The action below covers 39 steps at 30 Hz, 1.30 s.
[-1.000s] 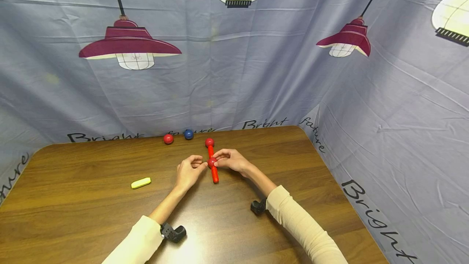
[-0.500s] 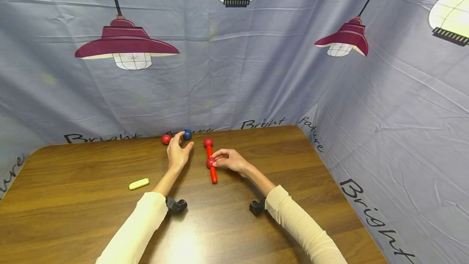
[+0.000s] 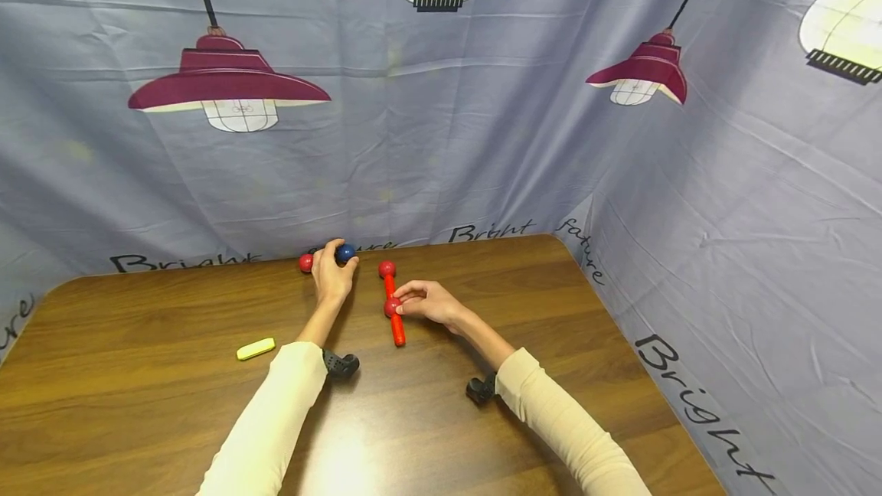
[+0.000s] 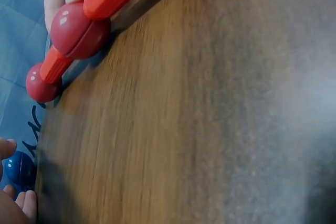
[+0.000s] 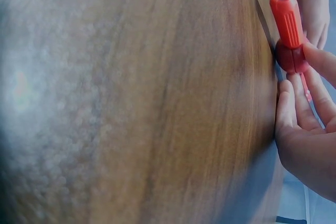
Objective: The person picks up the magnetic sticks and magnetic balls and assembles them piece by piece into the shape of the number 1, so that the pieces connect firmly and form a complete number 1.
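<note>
My left hand [image 3: 331, 277] is at the far edge of the table, thumb and fingers curled round a blue ball [image 3: 346, 253]. In the left wrist view the same blue ball [image 4: 20, 168] shows between its fingertips. My right hand [image 3: 432, 303] pinches the middle red ball [image 3: 392, 307] of a toy assembly. A ribbed red rod [image 5: 287, 22] with a hole in its end sticks out of that ball towards me. On its other side, a second red rod [image 4: 55, 65] joins it to a far red ball [image 3: 387, 270].
A loose red ball [image 3: 306, 263] lies just left of my left hand, by the table's back edge. A yellow rod [image 3: 256, 349] rests on the wooden table [image 3: 158, 389] to the left. A printed grey-blue curtain [image 3: 276, 174] hangs right behind the table.
My left hand has left the middle red ball, reached forward and left, and its fingers have come round the blue ball. The right hand keeps its hold on the assembly.
</note>
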### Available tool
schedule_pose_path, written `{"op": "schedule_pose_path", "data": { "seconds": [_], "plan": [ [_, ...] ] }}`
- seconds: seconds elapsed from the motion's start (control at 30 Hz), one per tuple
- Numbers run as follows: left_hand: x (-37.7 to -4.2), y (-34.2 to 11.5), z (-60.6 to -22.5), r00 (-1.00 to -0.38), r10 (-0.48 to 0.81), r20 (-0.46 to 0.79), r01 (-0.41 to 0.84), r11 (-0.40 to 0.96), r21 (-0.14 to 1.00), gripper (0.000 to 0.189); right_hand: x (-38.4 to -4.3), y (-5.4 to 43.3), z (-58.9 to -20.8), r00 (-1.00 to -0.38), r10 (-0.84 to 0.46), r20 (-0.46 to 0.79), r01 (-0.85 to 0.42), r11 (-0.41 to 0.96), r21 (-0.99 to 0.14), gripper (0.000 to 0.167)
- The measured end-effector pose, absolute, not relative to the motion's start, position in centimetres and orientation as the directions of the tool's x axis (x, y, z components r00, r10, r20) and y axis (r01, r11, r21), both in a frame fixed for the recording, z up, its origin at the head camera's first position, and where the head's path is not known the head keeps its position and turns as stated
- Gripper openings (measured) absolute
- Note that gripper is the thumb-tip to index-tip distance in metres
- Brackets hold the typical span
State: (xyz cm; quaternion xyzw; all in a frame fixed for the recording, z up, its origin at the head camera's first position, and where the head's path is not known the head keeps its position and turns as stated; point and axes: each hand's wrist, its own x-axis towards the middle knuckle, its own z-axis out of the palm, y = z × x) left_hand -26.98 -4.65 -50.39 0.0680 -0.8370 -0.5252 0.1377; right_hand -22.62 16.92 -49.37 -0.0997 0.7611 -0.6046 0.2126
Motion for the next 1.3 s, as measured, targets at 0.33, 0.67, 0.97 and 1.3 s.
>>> {"op": "schedule_pose_path", "data": {
  "seconds": [0.33, 0.67, 0.97, 1.3],
  "plan": [
    [-27.3, -4.5, -50.4, -0.950, -0.272, 0.154, -0.011, 0.521, 0.854, 0.041, -22.6, 16.8, -49.2, -0.886, -0.421, -0.194, 0.099, 0.238, -0.966, 0.027],
    [-26.9, -4.1, -50.3, -0.947, -0.285, 0.146, -0.030, 0.533, 0.845, 0.036, -22.6, 17.1, -49.3, -0.887, -0.415, -0.202, 0.106, 0.243, -0.964, 0.028],
    [-25.9, -4.4, -50.5, -0.966, -0.204, 0.159, 0.042, 0.484, 0.874, 0.037, -22.6, 17.1, -49.4, -0.891, -0.409, -0.197, 0.104, 0.239, -0.965, 0.027],
    [-23.1, -4.3, -49.6, -0.987, -0.101, 0.126, 0.079, 0.384, 0.920, 0.036, -22.6, 16.9, -49.4, -0.892, -0.409, -0.194, 0.099, 0.242, -0.965, 0.028]
  ]
}}
